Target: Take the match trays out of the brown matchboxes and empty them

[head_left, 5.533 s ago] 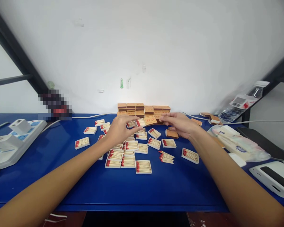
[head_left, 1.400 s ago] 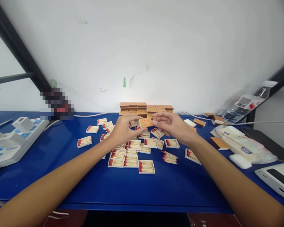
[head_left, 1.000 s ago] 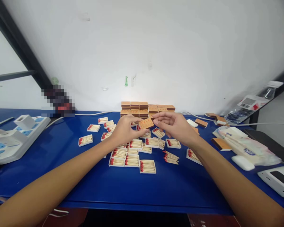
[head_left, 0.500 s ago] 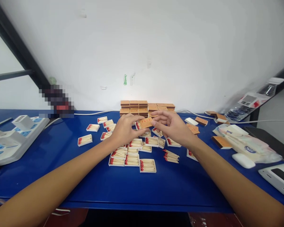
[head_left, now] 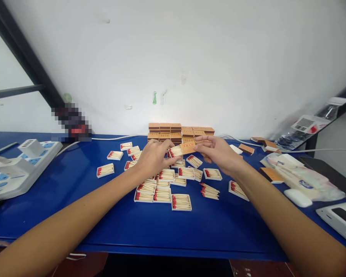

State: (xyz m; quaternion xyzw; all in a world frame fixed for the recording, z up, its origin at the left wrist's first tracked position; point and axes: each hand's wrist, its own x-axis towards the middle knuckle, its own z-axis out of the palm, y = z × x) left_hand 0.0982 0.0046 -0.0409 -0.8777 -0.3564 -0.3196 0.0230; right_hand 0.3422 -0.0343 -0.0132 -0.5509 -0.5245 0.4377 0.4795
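Observation:
Above the blue table point(head_left: 109, 227), both hands hold one matchbox. My left hand point(head_left: 153, 157) pinches its white inner tray point(head_left: 175, 151), which is full of red-tipped matches and drawn out to the left. My right hand point(head_left: 219, 152) grips the orange outer sleeve point(head_left: 188, 147). Below them lie several open trays of matches point(head_left: 161, 188) and a loose bundle of matches point(head_left: 210, 191). A stack of closed orange matchboxes point(head_left: 175, 132) stands against the wall behind.
A white power strip point(head_left: 14, 169) sits at the far left. At the right are empty orange sleeves point(head_left: 269, 175), a plastic packet point(head_left: 296, 173), a white device point(head_left: 338, 221) and a plastic bottle point(head_left: 305, 127). A white cable point(head_left: 109, 137) runs along the wall.
The closed box held between both hands has been pulled apart: the tray of matches has slid out leftward in my left hand while my right hand moved the sleeve to the right.

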